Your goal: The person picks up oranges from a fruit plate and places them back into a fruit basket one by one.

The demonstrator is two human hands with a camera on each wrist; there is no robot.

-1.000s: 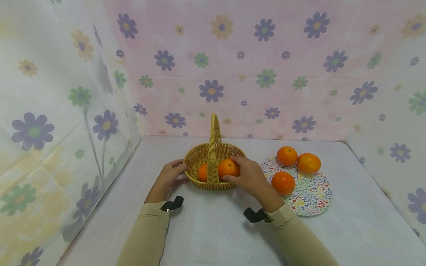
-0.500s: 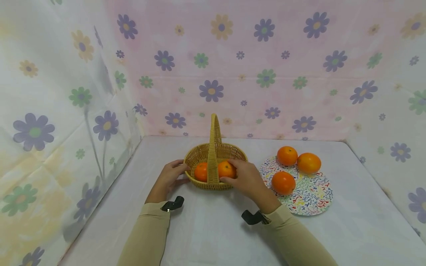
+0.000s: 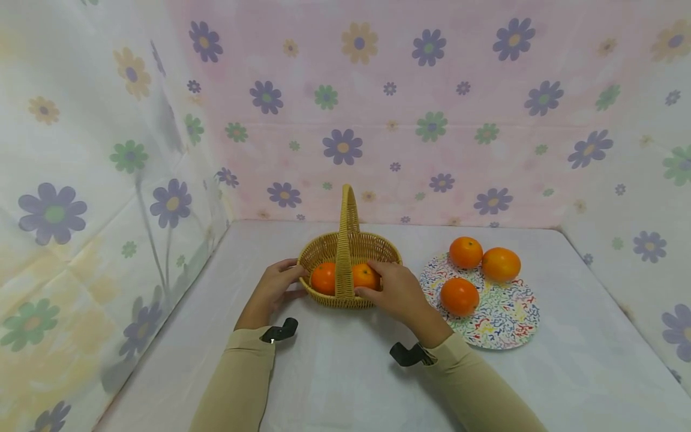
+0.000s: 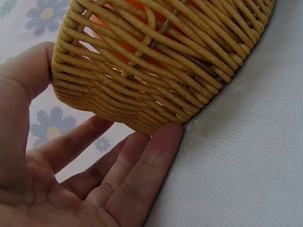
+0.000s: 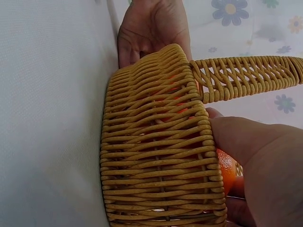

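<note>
A yellow wicker basket (image 3: 348, 302) with a tall arched handle stands on the table, two oranges inside it. My left hand (image 3: 275, 288) holds the basket's left end, thumb at the rim and fingertips against the woven side (image 4: 142, 85). Reaching over the right rim, my right hand (image 3: 402, 294) grips one orange (image 3: 365, 276) low in the basket, right of the handle. The other orange (image 3: 323, 279) lies left of the handle, which partly hides both. In the right wrist view the basket wall covers most of the fruit, and the right thumb (image 5: 236, 137) reaches over the rim.
To the right lies a round plate (image 3: 502, 324) with a multicoloured squiggle pattern. Three more oranges sit on it: one at the back (image 3: 466, 252), one at the right (image 3: 501, 264), one nearer (image 3: 459, 297). Flowered cloth (image 3: 388, 150) walls in the white table (image 3: 345, 378).
My right hand has moved slightly left and down into the basket with its orange. The other basket orange has shifted left. My left hand has stayed on the basket's end.
</note>
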